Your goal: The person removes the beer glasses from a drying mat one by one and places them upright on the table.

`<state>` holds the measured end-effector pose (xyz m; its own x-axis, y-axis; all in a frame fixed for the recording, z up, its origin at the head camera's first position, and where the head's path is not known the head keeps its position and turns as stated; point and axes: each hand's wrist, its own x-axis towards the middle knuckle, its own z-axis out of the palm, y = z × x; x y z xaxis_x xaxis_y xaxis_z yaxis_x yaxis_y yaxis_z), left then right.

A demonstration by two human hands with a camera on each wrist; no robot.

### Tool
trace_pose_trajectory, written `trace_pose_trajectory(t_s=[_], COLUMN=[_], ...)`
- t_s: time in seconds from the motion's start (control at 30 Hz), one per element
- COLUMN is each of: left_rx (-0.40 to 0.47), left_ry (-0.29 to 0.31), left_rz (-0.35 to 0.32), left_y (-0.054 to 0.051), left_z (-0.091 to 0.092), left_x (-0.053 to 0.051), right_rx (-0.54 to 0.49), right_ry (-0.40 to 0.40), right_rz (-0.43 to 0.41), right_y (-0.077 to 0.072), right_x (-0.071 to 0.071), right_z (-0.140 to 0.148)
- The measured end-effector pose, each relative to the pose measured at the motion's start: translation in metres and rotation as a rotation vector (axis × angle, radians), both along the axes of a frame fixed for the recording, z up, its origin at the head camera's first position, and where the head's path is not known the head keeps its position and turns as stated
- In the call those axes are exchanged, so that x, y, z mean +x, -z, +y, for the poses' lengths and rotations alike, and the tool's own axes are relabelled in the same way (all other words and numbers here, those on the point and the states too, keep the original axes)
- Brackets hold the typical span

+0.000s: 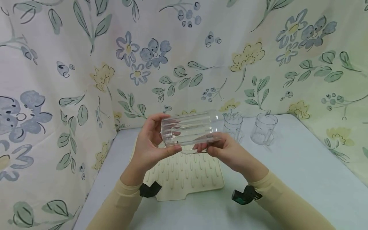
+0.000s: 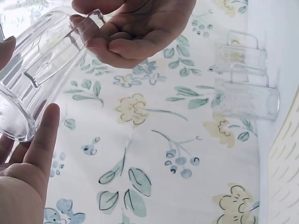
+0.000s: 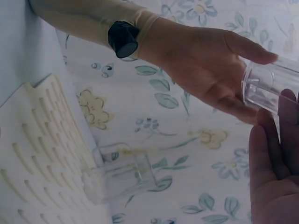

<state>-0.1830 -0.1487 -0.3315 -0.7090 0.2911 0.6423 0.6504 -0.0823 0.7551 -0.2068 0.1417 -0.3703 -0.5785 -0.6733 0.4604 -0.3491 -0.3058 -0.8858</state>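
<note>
A clear ribbed mug (image 1: 189, 127) is held on its side in the air above a cream drying mat (image 1: 184, 179). My left hand (image 1: 148, 143) grips its base end, the thumb along the near side and the fingers behind it. My right hand (image 1: 230, 151) pinches the mug at its handle, towards the other end. The left wrist view shows the handle (image 2: 56, 60) running along the mug's side, with the right hand (image 2: 140, 35) at its upper end. In the right wrist view, the left hand (image 3: 201, 70) is around the base.
Two more clear mugs stand at the back right of the white table, one nearer the middle (image 1: 233, 124) and one further right (image 1: 264, 131). A flowered curtain (image 1: 184, 64) hangs behind the table and along its sides.
</note>
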Motion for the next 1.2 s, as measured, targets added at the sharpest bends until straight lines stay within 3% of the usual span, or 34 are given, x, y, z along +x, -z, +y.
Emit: trace_pose_trajectory(t_s=[0.3, 0.57, 0.93, 1.2], left_rx=[-0.098, -0.189, -0.484, -0.553], left_ry=[-0.034, -0.024, -0.094, -0.068], left_rz=[-0.012, -0.002, -0.038, -0.006], left_y=[0.002, 0.006, 0.009, 0.008], left_z=[0.001, 0.004, 0.005, 0.001], left_x=[-0.002, -0.006, -0.007, -0.01], right_rx=[-0.023, -0.011, 0.058, 0.08], right_ry=[-0.009, -0.005, 0.035, 0.037], right_rz=[0.022, 0.056, 0.064, 0.058], right_y=[-0.009, -0.017, -0.023, -0.025], right_x=[0.001, 0.004, 0.011, 0.011], right_z=[0.013, 0.019, 0.022, 0.025])
